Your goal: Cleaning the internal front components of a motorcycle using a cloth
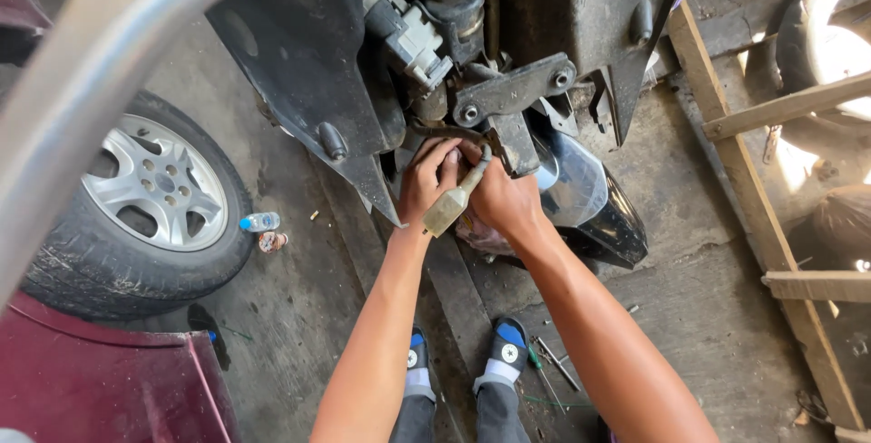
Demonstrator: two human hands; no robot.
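The right hand [502,196] has its grip wrapped around a dirty beige plastic-handled tool [456,198], fingers curled over the upper part of the handle while the blunt butt end sticks out below and to the left of the fist. The tool's narrow metal end runs up from the grip toward a black metal bracket with two round bolt heads [513,89], just above the knuckles; its tip is hidden under the bracket (so what it engages cannot be made out).

The left hand [426,180] sits just beside the right, touching the tool's handle. Its fingers are bent and pressed up against the underside of the black scooter body [308,53]; whether that grip closes on anything cannot be told, since the fingertips go out of sight behind the parts.

Both forearms rise from the bottom edge and converge at the hands, wrists fairly straight, elbows cut off. Below the grip, a glossy black curved fender [590,207] is partly covered by the right wrist. Further below lie blue-and-black shoes [504,352] on the grey concrete floor [299,298], with thin metal tools [553,363] just right of them.
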